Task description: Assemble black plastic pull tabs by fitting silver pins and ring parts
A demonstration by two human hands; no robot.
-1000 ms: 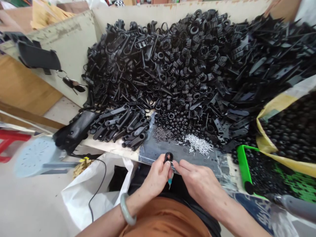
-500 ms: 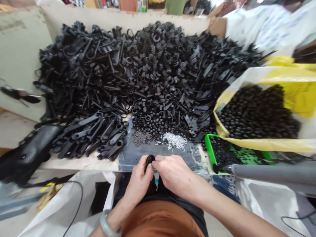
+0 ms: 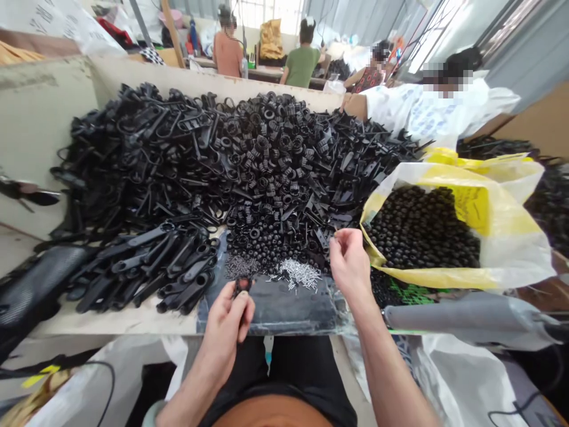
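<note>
I have a black ring (image 3: 237, 287) gripped in my left hand (image 3: 229, 317), pinched between thumb and fingers over the front of the counter (image 3: 133, 323). The ring sits at the tips of that hand, its opening showing just above my thumb, and it is well apart from my right hand (image 3: 351, 261). The right is out ahead and to the side, its fingers curled in toward the thumb; I cannot tell whether anything is caught between them. That hand is beside the rim of a yellow and white bag (image 3: 511, 243) full of black beads (image 3: 418, 225), near the front of a big heap (image 3: 267, 154) of black parts. Between my hands lies a dark sheet (image 3: 284, 311), with a small pile of silver pins (image 3: 300, 274) at its far side. Dark screws (image 3: 241, 267) lie just beyond the ring, and loose balls (image 3: 264, 243) are behind them. To the left of the ring, black handles (image 3: 146, 264) lie side by side.
</note>
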